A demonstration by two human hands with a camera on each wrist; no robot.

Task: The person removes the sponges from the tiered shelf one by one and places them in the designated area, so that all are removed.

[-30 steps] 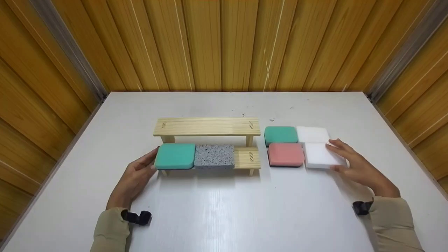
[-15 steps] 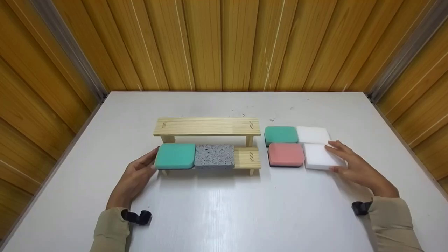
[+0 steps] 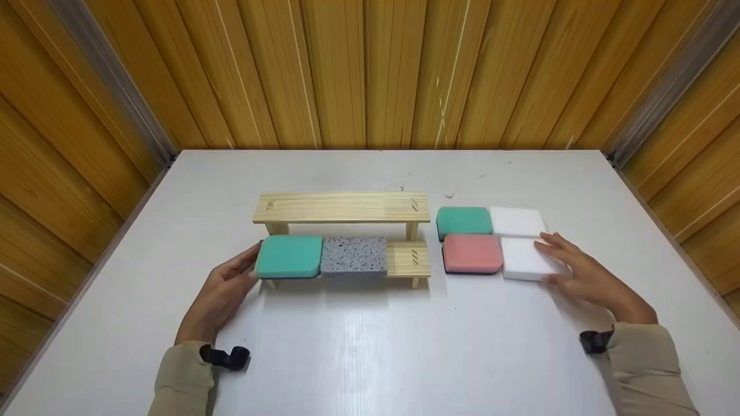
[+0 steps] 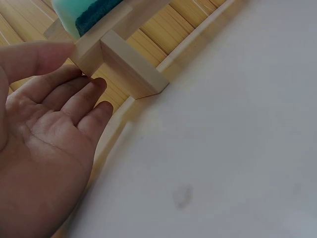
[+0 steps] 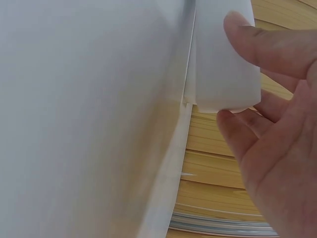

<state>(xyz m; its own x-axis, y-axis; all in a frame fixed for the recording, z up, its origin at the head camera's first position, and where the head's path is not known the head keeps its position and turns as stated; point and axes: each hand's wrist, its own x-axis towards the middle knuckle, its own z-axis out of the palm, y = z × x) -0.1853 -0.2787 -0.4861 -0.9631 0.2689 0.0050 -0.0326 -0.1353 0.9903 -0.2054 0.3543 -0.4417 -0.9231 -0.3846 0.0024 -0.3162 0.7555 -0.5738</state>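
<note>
My left hand (image 3: 222,294) grips the left end of the front step of a two-tier wooden stand (image 3: 409,260); the left wrist view shows the thumb at the plank's near corner, fingers behind its end. On that step lie a teal sponge (image 3: 289,256) with a dark underside and, beside it, a grey speckled pumice-like block (image 3: 354,255). My right hand (image 3: 595,283) holds a white sponge (image 3: 529,259) by its right end, thumb on the near face (image 5: 223,54) in the right wrist view and fingers at the end and far side. This sponge sits close beside a pink sponge (image 3: 472,253).
A green sponge (image 3: 463,222) and another white sponge (image 3: 517,221) form the row behind, right of the stand. The stand's rear, higher step (image 3: 344,207) bears nothing. All stand on a white table (image 3: 347,346), with wood-patterned panels (image 3: 387,75) around it.
My right hand has shifted slightly left and toward me, and the front white sponge has edged toward me, away from the one behind. The left hand stays at the stand's end.
</note>
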